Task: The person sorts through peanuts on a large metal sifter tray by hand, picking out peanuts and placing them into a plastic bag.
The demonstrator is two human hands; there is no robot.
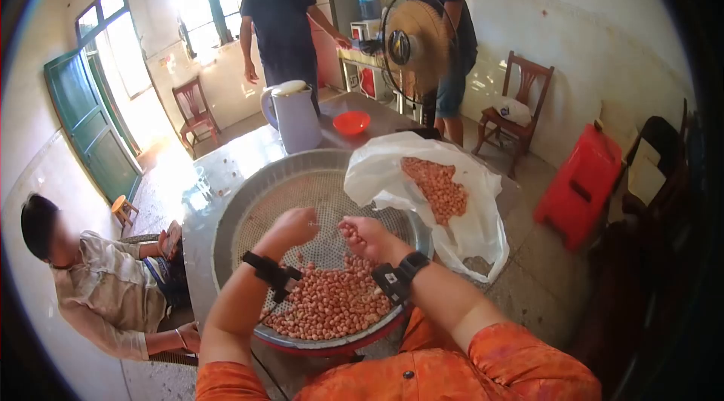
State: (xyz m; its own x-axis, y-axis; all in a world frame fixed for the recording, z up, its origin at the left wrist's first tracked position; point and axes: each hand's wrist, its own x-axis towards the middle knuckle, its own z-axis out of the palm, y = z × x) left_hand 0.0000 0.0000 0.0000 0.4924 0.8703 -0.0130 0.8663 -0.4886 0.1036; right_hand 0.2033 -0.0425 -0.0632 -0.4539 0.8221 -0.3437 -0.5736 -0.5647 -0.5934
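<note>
Reddish-brown nuts [328, 303] lie heaped on the near side of a round sieve tray [226, 239] with a perforated metal bottom. Over the middle of the tray, my left hand [294, 226] is closed, its fingers curled; what it holds, if anything, is too small to name. Just right of it, my right hand [363, 239] is closed around some nuts, a few showing at the fingers. A white plastic bag [483, 212] lies open beside the tray at the right, with more nuts inside.
Behind the tray stand a pale jug [296, 120] and a red bowl [351, 123]. A fan [415, 46] is at the table's far end. One person sits at the left; two people stand beyond the table. A red stool [581, 182] and a wooden chair [513, 114] are at the right.
</note>
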